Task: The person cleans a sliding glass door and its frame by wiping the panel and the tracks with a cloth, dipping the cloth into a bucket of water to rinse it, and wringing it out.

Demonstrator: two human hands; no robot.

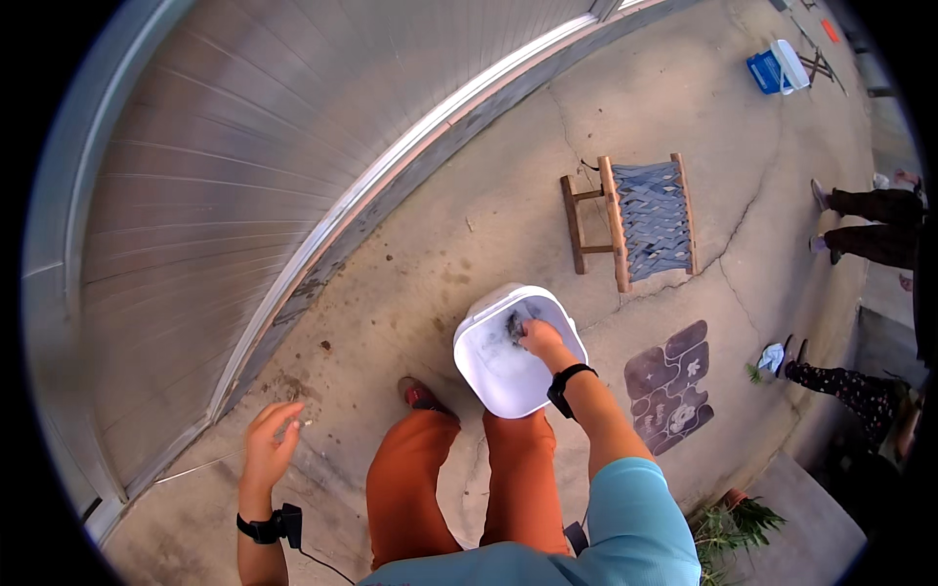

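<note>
My right hand (541, 337) reaches into a white plastic bucket (575, 333) and grips a dark, wet-looking clump (514, 329), perhaps a scrubber or cloth. Whitish suds or cloudy liquid (492, 360) show around the clump inside the bucket. The bucket stands on the concrete just in front of my legs. Out to the left, my left hand (271, 443) is raised with curled fingers and the thumb apart from them. A thin pale line (198, 467) runs up to that hand, and a small light tip shows by the thumb; whether the hand holds it is unclear.
A wooden stool with a woven blue-grey seat (648, 220) stands ahead to the right, near a printed mat (670, 392). A panelled wall (242, 183) curves along the left. Farther off are a blue-and-white bucket (777, 69), people's legs (872, 223) and potted plants (733, 524).
</note>
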